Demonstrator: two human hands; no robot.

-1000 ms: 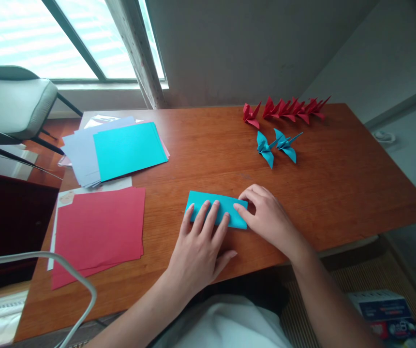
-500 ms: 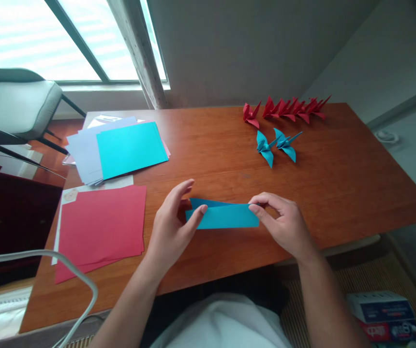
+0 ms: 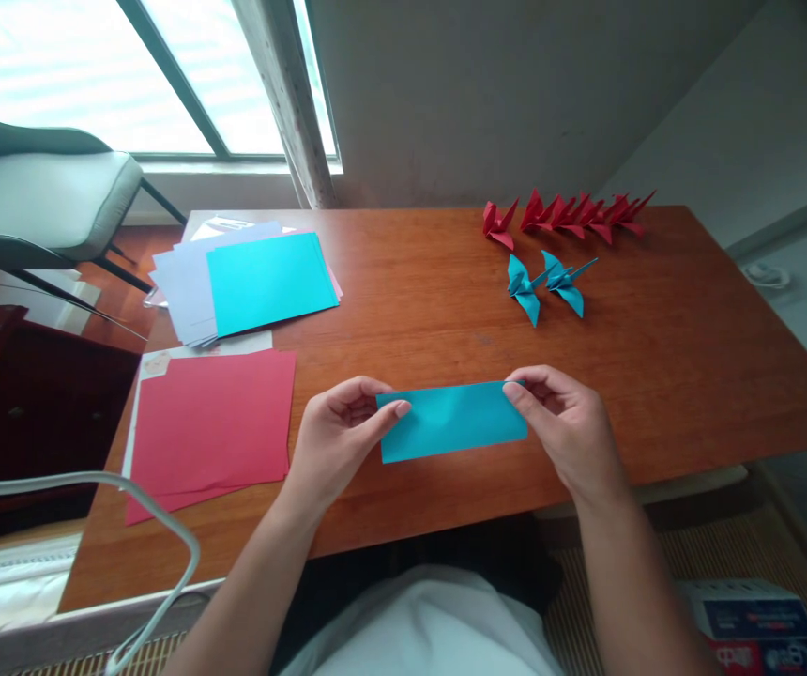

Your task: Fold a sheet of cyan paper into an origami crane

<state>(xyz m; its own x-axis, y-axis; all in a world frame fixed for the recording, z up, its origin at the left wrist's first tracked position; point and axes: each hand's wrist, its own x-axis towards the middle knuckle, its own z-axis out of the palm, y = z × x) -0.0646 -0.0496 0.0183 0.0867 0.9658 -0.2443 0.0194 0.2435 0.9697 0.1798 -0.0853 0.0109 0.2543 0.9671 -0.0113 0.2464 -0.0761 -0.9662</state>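
Observation:
A folded turquoise paper strip [image 3: 452, 421] is held up just above the wooden table [image 3: 657, 357], in front of me. My left hand [image 3: 337, 441] pinches its left end between thumb and fingers. My right hand [image 3: 565, 427] pinches its right end the same way. The strip faces me with its long edge level.
A turquoise sheet on a stack of pale papers [image 3: 263, 282] lies at the far left. Red sheets [image 3: 213, 427] lie nearer on the left. Two turquoise paper cranes [image 3: 548, 282] and a row of red cranes [image 3: 572, 216] stand at the back right. A grey chair [image 3: 38, 202] is by the window.
The strip lay flat under both hands a second ago. Both hands have since lifted it off the table by its ends and turned it upright toward me.

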